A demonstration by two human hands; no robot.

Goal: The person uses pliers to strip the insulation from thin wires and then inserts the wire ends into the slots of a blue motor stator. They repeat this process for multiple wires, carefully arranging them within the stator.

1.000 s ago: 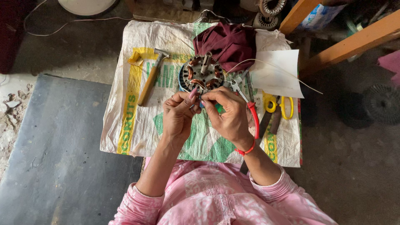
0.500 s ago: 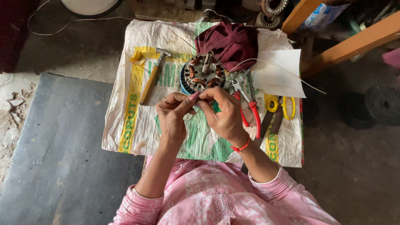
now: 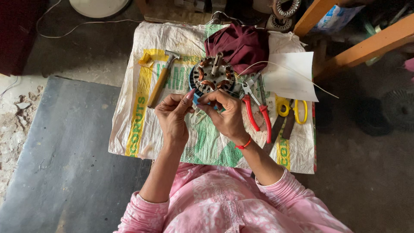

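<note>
Pinching fingertip grip, both hands, round copper-wound stator.

Pink top w/ white floral print, long sleeves pushed up; red bangle on rt wrist.

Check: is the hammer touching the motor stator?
Apart. The head view shows bare sack between the hammer and the stator.
</note>
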